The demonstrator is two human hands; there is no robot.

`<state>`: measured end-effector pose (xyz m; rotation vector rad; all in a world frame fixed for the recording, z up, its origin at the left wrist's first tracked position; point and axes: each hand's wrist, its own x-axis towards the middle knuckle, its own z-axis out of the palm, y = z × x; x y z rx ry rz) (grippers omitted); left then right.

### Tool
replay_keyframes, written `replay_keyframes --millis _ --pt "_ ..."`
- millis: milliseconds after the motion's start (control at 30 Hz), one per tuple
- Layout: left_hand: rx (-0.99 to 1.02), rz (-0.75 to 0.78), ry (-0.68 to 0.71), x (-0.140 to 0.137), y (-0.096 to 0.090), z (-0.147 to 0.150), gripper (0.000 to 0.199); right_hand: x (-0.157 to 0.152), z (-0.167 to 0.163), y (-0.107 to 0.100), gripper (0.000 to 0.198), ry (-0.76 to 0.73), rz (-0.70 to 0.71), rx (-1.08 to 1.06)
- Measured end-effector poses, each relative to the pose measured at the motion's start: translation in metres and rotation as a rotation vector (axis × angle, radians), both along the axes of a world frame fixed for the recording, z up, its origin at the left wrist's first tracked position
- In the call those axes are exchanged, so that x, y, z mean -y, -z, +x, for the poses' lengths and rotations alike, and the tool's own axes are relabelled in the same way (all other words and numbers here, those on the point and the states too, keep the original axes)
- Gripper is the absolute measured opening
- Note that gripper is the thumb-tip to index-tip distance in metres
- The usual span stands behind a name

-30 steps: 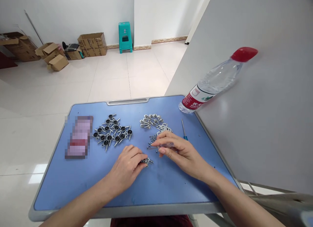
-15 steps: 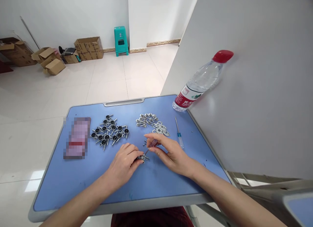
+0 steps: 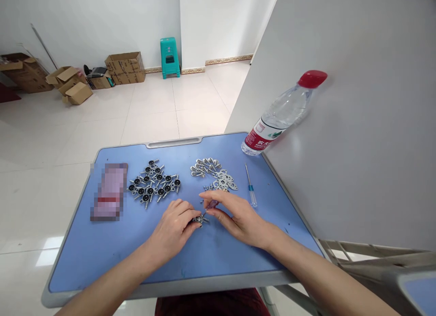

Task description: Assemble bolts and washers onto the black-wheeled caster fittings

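Near the middle of the blue table, my left hand pinches a small metal connector between thumb and fingertips. My right hand grips a small screwdriver by its clear purplish handle, the thin shaft tilted down onto the connector. Several tiny screws lie just beyond the right hand. Behind them are flat metal plates with holes and a group of shiny oval metal pieces. To the left sits a cluster of black-faced metal connectors.
A second screwdriver with a blue and clear handle lies at the right. A water bottle with a red cap stands at the back right corner beside a grey panel. A blurred-out purple item lies at the left.
My right hand has turned slightly, its index finger a little lower around the screwdriver handle. More of the tiny screws show behind it. The left hand keeps its hold on the connector.
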<state>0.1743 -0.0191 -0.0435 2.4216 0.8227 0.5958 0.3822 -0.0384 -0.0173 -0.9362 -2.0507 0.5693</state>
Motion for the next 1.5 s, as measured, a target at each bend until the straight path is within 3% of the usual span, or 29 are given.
replay_keyframes --millis 167,267,400,533,700,800,1133,1333,1500 --pt "0.012 0.027 -0.003 0.0 0.0 0.001 0.02 0.0 -0.006 0.006 0.022 0.031 0.205 0.04" --pt "0.013 0.043 -0.022 0.0 0.0 0.002 0.022 0.001 -0.008 0.005 0.022 0.001 0.258 0.054" --pt "-0.007 0.033 -0.022 0.001 -0.001 0.002 0.019 0.001 -0.008 0.0 0.025 -0.022 0.262 -0.02" --pt "-0.016 0.029 -0.008 0.0 -0.002 0.001 0.018 -0.001 -0.009 0.0 0.026 0.048 0.254 -0.091" --pt "-0.003 0.034 -0.016 0.0 0.0 0.002 0.019 0.001 -0.01 0.003 0.015 0.129 0.327 -0.02" --pt "-0.003 0.019 -0.013 0.0 0.0 0.002 0.019 0.003 -0.011 0.004 0.01 0.161 0.301 -0.016" --pt "-0.037 0.005 -0.008 0.0 -0.001 0.0 0.016 0.001 -0.004 -0.003 0.037 -0.01 0.188 0.036" --pt "-0.023 0.009 -0.006 0.0 0.0 0.001 0.017 0.0 -0.006 0.002 0.015 0.166 0.195 0.026" --pt "-0.017 0.004 -0.01 0.0 0.0 0.001 0.017 0.0 -0.006 0.002 0.025 0.12 0.281 0.041"
